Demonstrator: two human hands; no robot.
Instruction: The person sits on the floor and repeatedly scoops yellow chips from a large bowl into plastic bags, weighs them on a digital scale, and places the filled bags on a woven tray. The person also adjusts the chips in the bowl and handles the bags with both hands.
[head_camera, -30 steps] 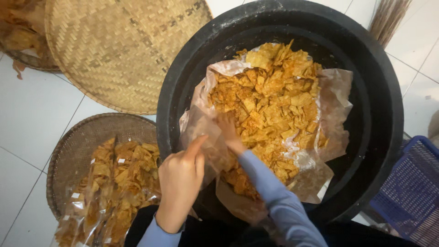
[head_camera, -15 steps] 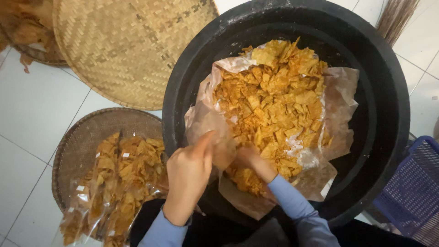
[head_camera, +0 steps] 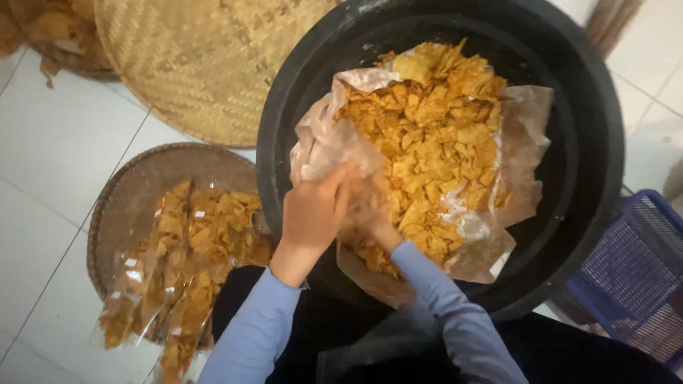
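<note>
Left to right: packed chip bags (head_camera: 178, 277) on the round woven tray (head_camera: 128, 192), left hand (head_camera: 313, 213) pinching the thin plastic bag (head_camera: 334, 146) at the black tub's (head_camera: 284, 107) near-left rim, right hand (head_camera: 380, 227) buried among brittle, light chips (head_camera: 434, 135), fingers hidden—probably best gripped by the slippery film's edge.

Soft, even light falls from above, bright enough to show colour well, and the white floor tiles (head_camera: 57, 163) look slightly washed out. Shadows are faint and short: a dim one hugs the rim of the black tub (head_camera: 590, 213), whose inside stays dark with little detail. The clear plastic liner (head_camera: 526, 135) catches small pale glints, as do the packed bags (head_camera: 163, 284) at lower left. The whole view is a little soft, and the hands look smeared, perhaps from motion; the left hand (head_camera: 313, 213) has blurred edges. The blue basket (head_camera: 633, 270) at the right edge is fuzzy and dim.
</note>
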